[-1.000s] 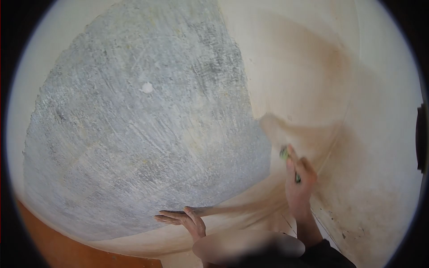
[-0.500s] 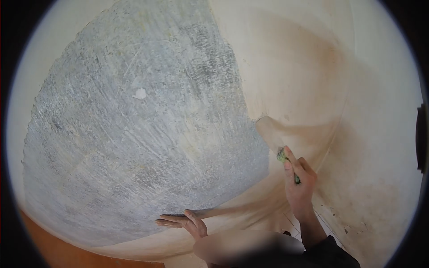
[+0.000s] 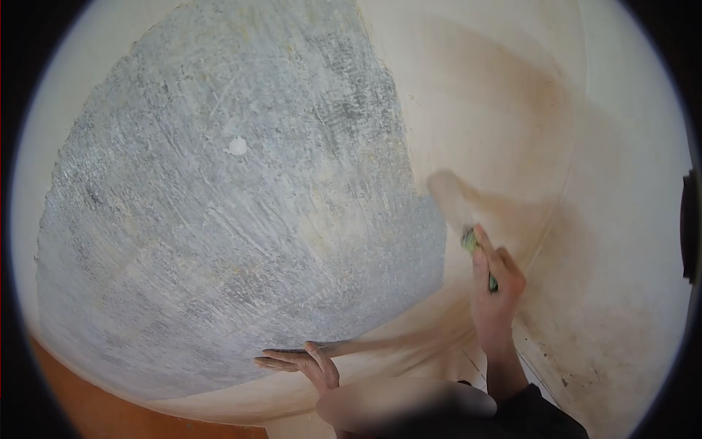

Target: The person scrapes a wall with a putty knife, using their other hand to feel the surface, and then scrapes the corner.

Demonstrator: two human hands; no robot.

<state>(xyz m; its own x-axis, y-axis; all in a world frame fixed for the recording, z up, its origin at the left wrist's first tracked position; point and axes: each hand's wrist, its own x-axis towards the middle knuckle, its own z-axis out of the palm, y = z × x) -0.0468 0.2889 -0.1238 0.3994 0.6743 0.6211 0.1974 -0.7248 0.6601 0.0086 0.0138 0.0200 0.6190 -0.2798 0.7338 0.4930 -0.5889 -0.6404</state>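
A scraper (image 3: 451, 201) with a green handle is held in my right hand (image 3: 499, 282), its pale blade slightly blurred and lying over the right edge of the rough grey patch (image 3: 256, 219) on the wall. My left hand (image 3: 303, 362) rests with fingers spread at the lower edge of that patch, holding nothing that shows. Around the grey area is smooth cream-coloured wall surface (image 3: 475, 95), with brownish shading on the right.
A small white spot (image 3: 237, 145) marks the grey patch. An orange-brown surface (image 3: 124, 410) lies at the lower left. Past my right forearm, a wall corner with dark specks (image 3: 567, 380) and pale tiles show. A dark object (image 3: 689, 227) stands at the far right edge.
My right hand and the scraper have moved a little up and to the right. The wall has shifted slightly in view. My left hand stays in place.
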